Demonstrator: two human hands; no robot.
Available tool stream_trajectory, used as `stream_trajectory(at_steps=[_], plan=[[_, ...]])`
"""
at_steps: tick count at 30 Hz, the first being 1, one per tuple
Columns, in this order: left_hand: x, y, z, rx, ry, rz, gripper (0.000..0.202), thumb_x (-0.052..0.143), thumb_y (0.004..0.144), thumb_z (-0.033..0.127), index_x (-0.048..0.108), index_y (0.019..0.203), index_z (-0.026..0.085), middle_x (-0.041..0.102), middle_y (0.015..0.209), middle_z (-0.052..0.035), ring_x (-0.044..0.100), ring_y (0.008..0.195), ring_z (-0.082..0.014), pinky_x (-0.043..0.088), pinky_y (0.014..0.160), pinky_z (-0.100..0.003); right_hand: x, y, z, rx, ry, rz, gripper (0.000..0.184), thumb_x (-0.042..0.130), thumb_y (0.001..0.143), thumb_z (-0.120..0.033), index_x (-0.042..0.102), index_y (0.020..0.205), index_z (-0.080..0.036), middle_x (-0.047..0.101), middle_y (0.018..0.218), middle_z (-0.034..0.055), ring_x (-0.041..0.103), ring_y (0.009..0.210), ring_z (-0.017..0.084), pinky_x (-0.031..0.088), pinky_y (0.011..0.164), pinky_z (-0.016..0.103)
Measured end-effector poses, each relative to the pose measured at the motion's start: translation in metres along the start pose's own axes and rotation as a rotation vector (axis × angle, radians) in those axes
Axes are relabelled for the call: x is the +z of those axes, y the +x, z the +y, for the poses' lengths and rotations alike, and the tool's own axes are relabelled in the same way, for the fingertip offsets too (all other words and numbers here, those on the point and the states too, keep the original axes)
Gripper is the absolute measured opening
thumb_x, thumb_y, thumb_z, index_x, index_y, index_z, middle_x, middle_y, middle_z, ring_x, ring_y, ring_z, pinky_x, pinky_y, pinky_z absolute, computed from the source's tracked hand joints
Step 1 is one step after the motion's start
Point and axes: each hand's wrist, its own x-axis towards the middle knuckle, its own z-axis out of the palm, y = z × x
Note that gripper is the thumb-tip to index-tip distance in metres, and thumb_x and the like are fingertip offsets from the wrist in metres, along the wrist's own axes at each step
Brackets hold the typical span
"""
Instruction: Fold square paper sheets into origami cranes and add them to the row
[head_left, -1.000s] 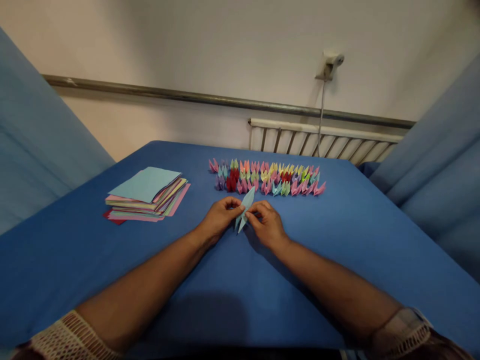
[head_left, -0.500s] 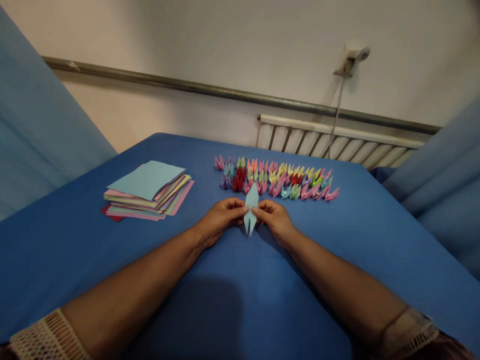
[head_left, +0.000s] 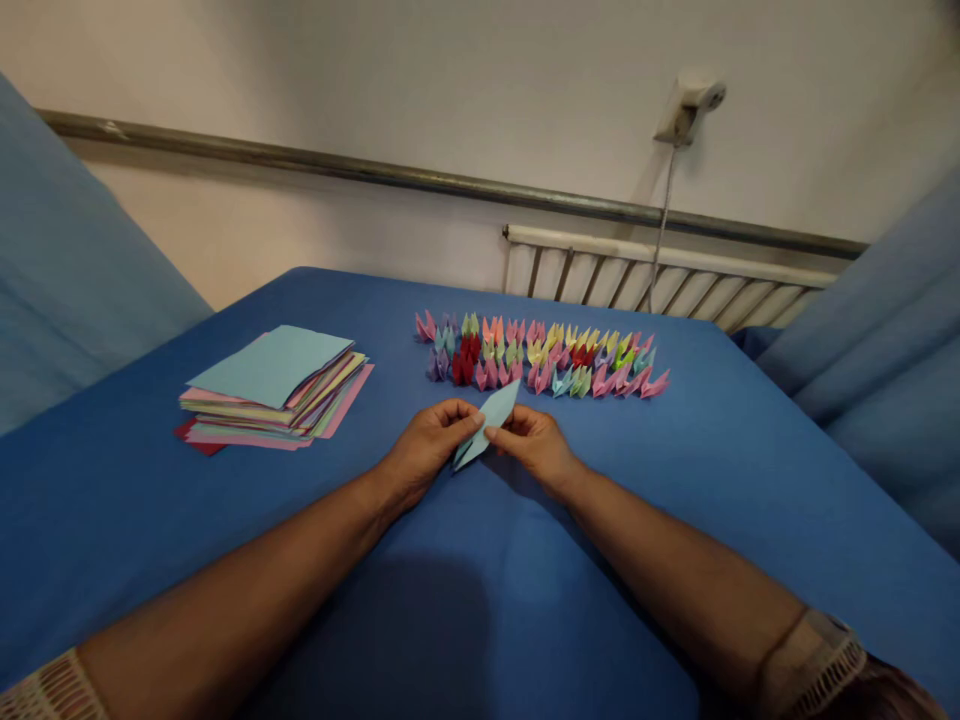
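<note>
A light-blue folded paper [head_left: 496, 408], long and pointed with a slit at its lower end, is held at a slant above the blue-covered table. My left hand [head_left: 431, 440] pinches its left edge between thumb and fingers. On the other edge, my right hand [head_left: 541, 445] grips it, the thumb pressed on the near face. The far tip points up and to the right, the slit end down and to the left. Behind my hands stand rows of folded paper cranes [head_left: 540, 375] in pink, red, yellow, green, blue and purple.
On the left lies an uneven stack of coloured paper sheets [head_left: 270, 365], a light-blue one on top. The blue tablecloth [head_left: 600, 620] spreads beneath everything. Beyond the table are a radiator [head_left: 600, 270], a metal pipe [head_left: 375, 172] and a wall socket [head_left: 684, 115] with a cable. Blue curtains hang at both sides.
The folded paper has turned from nearly upright to a slant, its slit end swinging left. Both hands still hold it. The whole view has shifted slightly.
</note>
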Motion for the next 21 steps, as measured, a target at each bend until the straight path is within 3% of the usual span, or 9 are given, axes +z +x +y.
stream_trajectory(at_steps=[4, 8, 13, 15, 17, 19, 21], plan=[[0.006, -0.005, 0.004, 0.096, 0.069, 0.065, 0.027, 0.074, 0.071, 0.038, 0.06, 0.077, 0.016, 0.055, 0.064, 0.0048, 0.049, 0.059, -0.0087, 0.038, 0.057, -0.021, 0.01, -0.003, 0.006, -0.048, 0.036, 0.071, 0.027, 0.08, 0.059, -0.035, 0.069, 0.078, -0.018, 0.067, 0.07, -0.0004, 0.056, 0.061, 0.012, 0.045, 0.06, 0.028], [0.003, -0.004, 0.007, 0.096, 0.047, 0.034, 0.027, 0.074, 0.07, 0.038, 0.06, 0.08, 0.017, 0.061, 0.07, 0.0022, 0.055, 0.063, -0.0111, 0.042, 0.061, -0.023, 0.011, -0.005, 0.01, -0.05, 0.03, 0.101, 0.025, 0.079, 0.061, -0.035, 0.069, 0.076, -0.018, 0.065, 0.068, 0.0, 0.054, 0.059, 0.012, 0.043, 0.056, 0.027], [-0.016, 0.003, 0.02, 0.08, 0.194, -0.046, 0.029, 0.075, 0.066, 0.039, 0.061, 0.076, 0.015, 0.061, 0.067, 0.0009, 0.055, 0.06, -0.0115, 0.041, 0.059, -0.024, -0.007, -0.002, -0.002, 0.122, 0.065, -0.17, 0.026, 0.081, 0.058, -0.03, 0.07, 0.078, -0.017, 0.067, 0.069, 0.0016, 0.058, 0.062, 0.013, 0.046, 0.06, 0.027], [-0.024, 0.005, 0.026, 0.086, 0.269, -0.077, 0.028, 0.075, 0.066, 0.037, 0.061, 0.074, 0.015, 0.059, 0.063, 0.0019, 0.053, 0.059, -0.0108, 0.041, 0.058, -0.023, -0.014, 0.0, -0.008, 0.204, 0.189, -0.127, 0.03, 0.08, 0.059, -0.032, 0.069, 0.082, -0.018, 0.067, 0.071, 0.0016, 0.061, 0.066, 0.015, 0.047, 0.061, 0.028], [-0.027, 0.004, 0.029, 0.08, 0.373, -0.16, 0.026, 0.075, 0.066, 0.036, 0.062, 0.076, 0.015, 0.06, 0.065, 0.0011, 0.055, 0.06, -0.0117, 0.042, 0.059, -0.024, -0.018, 0.001, -0.013, 0.244, 0.213, -0.109, 0.032, 0.071, 0.071, -0.047, 0.069, 0.081, -0.017, 0.066, 0.073, 0.0036, 0.059, 0.065, 0.015, 0.047, 0.059, 0.028], [-0.028, 0.001, 0.029, 0.099, 0.466, -0.243, 0.025, 0.073, 0.067, 0.034, 0.063, 0.08, 0.016, 0.063, 0.072, -0.0001, 0.058, 0.066, -0.0139, 0.045, 0.062, -0.026, -0.016, 0.0, -0.015, 0.238, 0.095, -0.146, 0.041, 0.066, 0.073, -0.057, 0.068, 0.076, -0.016, 0.064, 0.068, 0.0026, 0.056, 0.062, 0.014, 0.043, 0.056, 0.026], [-0.026, -0.002, 0.026, 0.135, 0.524, -0.291, 0.025, 0.072, 0.069, 0.033, 0.062, 0.087, 0.018, 0.065, 0.077, -0.0004, 0.061, 0.072, -0.0159, 0.047, 0.067, -0.028, -0.011, -0.003, -0.014, 0.17, -0.075, -0.196, 0.039, 0.074, 0.066, -0.055, 0.066, 0.068, -0.017, 0.059, 0.061, -0.0013, 0.049, 0.056, 0.011, 0.038, 0.054, 0.023]])
